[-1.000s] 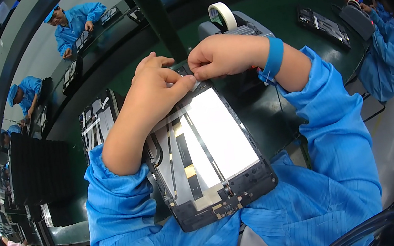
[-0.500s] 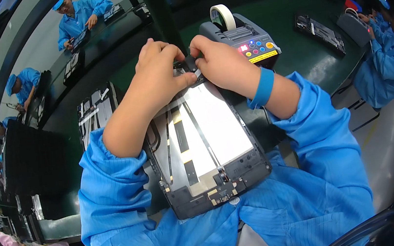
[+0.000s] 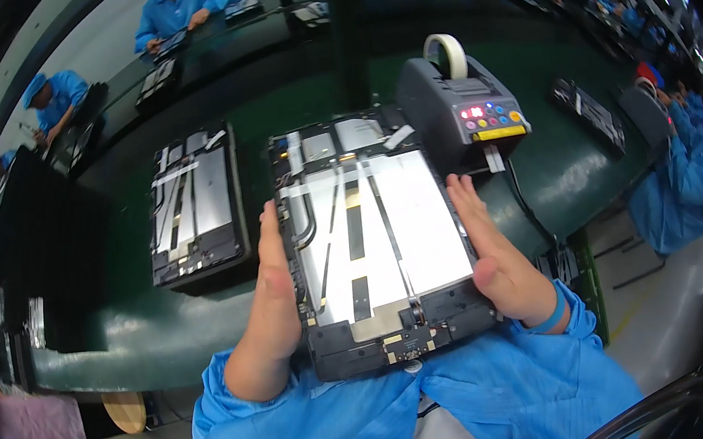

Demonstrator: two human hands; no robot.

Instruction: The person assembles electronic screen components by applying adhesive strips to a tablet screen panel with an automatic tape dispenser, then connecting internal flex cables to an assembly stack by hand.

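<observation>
An opened tablet [image 3: 424,237], its silver batteries and black frame exposed, lies in front of me with its near end close to my torso. My left hand [image 3: 275,290] stands flat along its left edge, fingers stretched out. On the opposite edge, my right hand [image 3: 501,258] is likewise straight-fingered, palm toward the tablet. Neither hand curls round it. A short piece of white tape [image 3: 398,136] sits slantwise near the tablet's far right corner, and a clear strip crosses the upper left of the batteries.
Left of the tablet is a stack of similar opened tablets [image 3: 195,208]. A grey tape dispenser [image 3: 456,106] with a white roll stands at the far right, a tape end hanging from its front. Co-workers in blue [image 3: 186,12] sit across the green table [image 3: 140,355].
Both hands have left the tablet's far end, where they were pinching, and come down to its two sides with fingers straightened. My view has shifted, showing more of the table.
</observation>
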